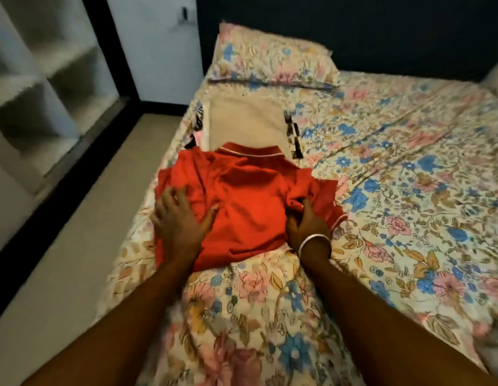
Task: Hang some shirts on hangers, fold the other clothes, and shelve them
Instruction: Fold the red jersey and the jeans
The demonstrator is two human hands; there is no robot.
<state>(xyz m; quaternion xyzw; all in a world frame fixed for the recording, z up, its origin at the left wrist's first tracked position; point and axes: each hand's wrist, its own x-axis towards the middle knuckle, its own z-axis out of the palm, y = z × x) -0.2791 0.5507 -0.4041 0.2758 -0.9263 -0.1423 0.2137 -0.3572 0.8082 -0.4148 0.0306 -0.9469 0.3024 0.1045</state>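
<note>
Where the floral bed [381,190] meets its left edge, a red polo shirt [250,201] spread collar-away, white piping on the collar, lower part bunched and partly folded. Left hand [178,221] flat on the shirt's left side, fingers spread and straight, pressing the cloth down; slightly blurred. Right hand [306,221] at the shirt's right side, fingers curled into a fold of red fabric near the sleeve, pinching it; a pale bangle [314,242] round that wrist. Just beyond the collar, a beige folded cloth [245,121] lying flat, atop a black-and-white patterned garment [293,135] showing at both its side edges. Farther up the bed, a floral pillow [272,59] against a dark headboard [353,29]. At the far right edge, part of a second pale pillow [497,76], only partly in view. To the left of the bed, a pale floor [75,246], and beyond it an open white shelf unit [33,87] framed in black, blurred. Behind that, a white cabinet door [158,45] with a small dark handle. Both forearms bare, reaching in from the bottom of the view.
</note>
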